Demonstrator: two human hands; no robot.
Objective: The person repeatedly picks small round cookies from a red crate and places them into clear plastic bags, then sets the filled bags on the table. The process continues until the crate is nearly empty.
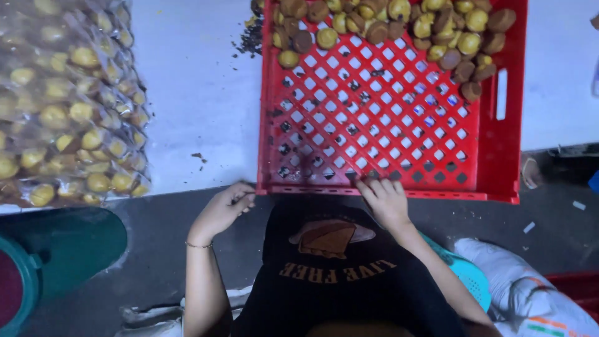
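Observation:
A red lattice crate (pixel 499 168) lies on a white table (pixel 199 93), its near edge overhanging toward me. Several small round yellow and brown cakes (pixel 399 28) are heaped at the crate's far end. My left hand (pixel 223 209) rests with curled fingers at the table edge, just beside the crate's near left corner. My right hand (pixel 385 198) has its fingers laid over the crate's near rim, gripping it.
A pile of clear packets with yellow cakes (pixel 68 106) covers the table's left side. Dark crumbs (pixel 251 39) lie near the crate's far left corner. A green stool (pixel 56 249) stands at lower left, a white sack (pixel 530 293) at lower right.

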